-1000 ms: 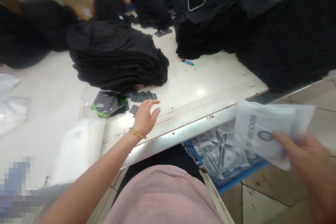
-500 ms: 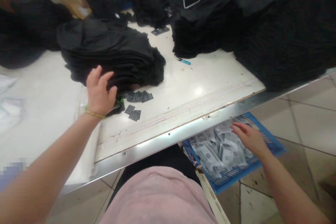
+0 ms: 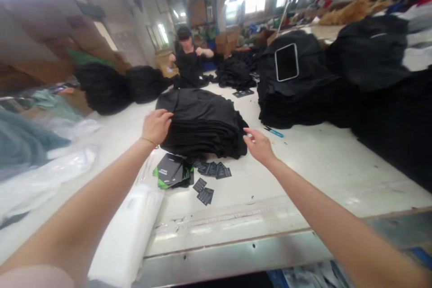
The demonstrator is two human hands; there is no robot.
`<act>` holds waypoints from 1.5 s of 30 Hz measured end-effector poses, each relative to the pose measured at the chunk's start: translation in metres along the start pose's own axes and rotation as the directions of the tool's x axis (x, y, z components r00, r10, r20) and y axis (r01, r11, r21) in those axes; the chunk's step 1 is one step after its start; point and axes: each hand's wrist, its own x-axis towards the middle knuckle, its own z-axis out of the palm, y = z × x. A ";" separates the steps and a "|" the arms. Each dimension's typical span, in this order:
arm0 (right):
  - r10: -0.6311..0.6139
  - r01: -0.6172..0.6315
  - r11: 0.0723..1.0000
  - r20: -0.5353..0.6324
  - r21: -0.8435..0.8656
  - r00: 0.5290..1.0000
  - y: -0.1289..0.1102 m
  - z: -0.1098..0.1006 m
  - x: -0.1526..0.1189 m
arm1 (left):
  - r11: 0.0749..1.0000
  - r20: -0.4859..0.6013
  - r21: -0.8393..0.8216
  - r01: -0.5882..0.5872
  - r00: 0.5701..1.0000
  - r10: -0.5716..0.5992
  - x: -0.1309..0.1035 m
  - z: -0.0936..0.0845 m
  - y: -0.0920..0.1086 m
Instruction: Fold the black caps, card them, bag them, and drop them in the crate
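Observation:
A thick stack of folded black garments (image 3: 202, 121) lies on the white table before me. My left hand (image 3: 157, 126) is at its left edge, fingers stretched out over the top corner and apparently touching the cloth. At the right edge is my right hand (image 3: 259, 146), its fingers loosely bent and slightly apart, with nothing visible in them; whether it touches the cloth I cannot tell. In front of the stack lie black cards with green edges (image 3: 170, 170) and several small black tags (image 3: 216, 169). Blue thread snips (image 3: 274, 132) rest to the right of the stack.
More black garment piles (image 3: 300, 99) stand on the right, one bearing a white-framed phone or tablet (image 3: 286, 62). White plastic sheets (image 3: 124, 234) lie at the front left. Across the table works another person (image 3: 189, 60). A blue basket (image 3: 278, 278) with packets sits below the table edge.
My view has tilted up. The right hand has come up from above the basket of packets to the stack's right side. My left hand has moved onto the stack's left edge.

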 end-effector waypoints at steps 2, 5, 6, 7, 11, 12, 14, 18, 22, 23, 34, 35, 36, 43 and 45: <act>-0.023 0.023 1.000 -0.004 0.015 1.000 -0.002 0.023 0.028 | 0.998 0.029 0.038 -0.056 0.998 0.054 0.006 -0.003 -0.007; -0.034 0.035 0.998 -0.026 0.049 0.999 -0.002 0.038 0.055 | 0.993 0.090 0.045 -0.105 0.991 0.100 0.019 -0.006 -0.014; -0.032 0.035 0.997 -0.040 0.065 0.999 -0.001 0.038 0.060 | 0.995 0.084 0.032 -0.093 0.992 0.090 0.023 -0.008 -0.015; -0.026 0.031 0.996 -0.060 0.079 0.998 -0.001 0.035 0.062 | 0.997 0.057 0.012 -0.072 0.996 0.072 0.026 -0.011 -0.015; 0.002 0.034 0.988 -0.230 0.151 0.973 -0.016 -0.001 0.047 | 0.993 -0.125 -0.115 0.012 0.992 -0.027 0.014 -0.034 -0.003; -0.005 0.058 0.984 -0.299 0.169 0.954 -0.024 -0.014 0.035 | 0.988 -0.143 -0.154 0.021 0.989 -0.043 0.001 -0.042 0.004; -0.015 0.106 0.978 -0.448 0.179 0.894 -0.041 -0.041 -0.001 | 0.970 -0.100 -0.240 0.022 0.994 -0.047 -0.038 -0.057 0.021; 0.151 -0.097 0.987 -0.554 0.126 0.819 -0.060 -0.075 -0.110 | 0.874 0.298 -0.480 0.071 0.951 0.086 -0.154 -0.065 0.063; 0.457 -0.476 0.877 -0.411 0.060 0.789 -0.037 -0.079 -0.216 | 0.781 0.655 -0.572 0.250 0.712 0.252 -0.263 -0.048 0.094; 0.519 -0.545 0.838 -0.363 0.034 0.774 -0.028 -0.078 -0.233 | 0.764 0.679 -0.575 0.293 0.693 0.245 -0.282 -0.044 0.099; 0.074 -0.080 0.903 -0.032 -0.423 0.997 0.044 -0.001 -0.154 | 0.784 0.658 -0.193 0.590 0.671 -0.342 -0.308 -0.005 0.110; 0.061 -0.057 0.895 -0.005 -0.443 0.998 0.045 0.005 -0.149 | 0.803 0.663 -0.179 0.569 0.673 -0.328 -0.307 -0.003 0.108; 0.030 -0.031 0.891 -0.010 -0.453 0.999 0.042 0.008 -0.149 | 0.813 0.654 -0.200 0.546 0.693 -0.304 -0.305 -0.002 0.106; -0.545 0.596 0.802 0.376 -0.025 0.749 -0.057 0.030 -0.249 | 0.590 0.537 -0.714 0.377 0.836 0.117 -0.238 0.002 0.120; -0.544 0.598 0.801 0.437 0.015 0.717 -0.077 0.050 -0.279 | 0.555 0.532 -0.775 0.304 0.788 0.310 -0.213 0.016 0.140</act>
